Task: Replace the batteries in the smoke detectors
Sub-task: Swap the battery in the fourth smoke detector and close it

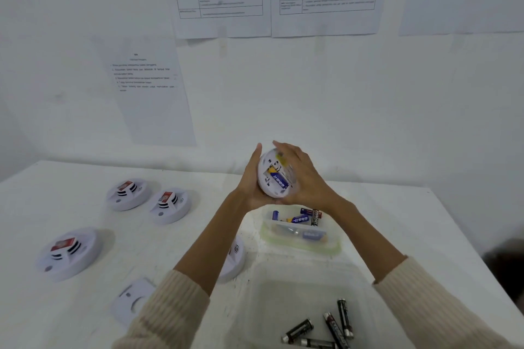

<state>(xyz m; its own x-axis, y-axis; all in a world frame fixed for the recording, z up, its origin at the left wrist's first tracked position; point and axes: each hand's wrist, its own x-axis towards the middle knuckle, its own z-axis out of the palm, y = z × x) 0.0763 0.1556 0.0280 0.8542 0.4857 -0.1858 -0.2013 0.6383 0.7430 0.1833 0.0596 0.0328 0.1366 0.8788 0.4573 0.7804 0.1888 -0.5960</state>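
A round white smoke detector [269, 188] is held up above the table with its back toward me, and a blue battery [279, 180] sits in its open compartment. My left hand [251, 178] cups its left edge and underside. My right hand [303, 176] wraps over its right side, fingers across the top of the compartment. Below them a clear tub [300, 241] holds several blue batteries. A nearer clear tray [266, 292] holds several black batteries [329, 326].
Three white detectors with red labels lie at the left: two at the back [129, 193] [170, 204], one nearer [66, 252]. Another detector [234, 259] is partly hidden under my left forearm. A white cover plate [133, 299] lies at the front left. Papers hang on the wall.
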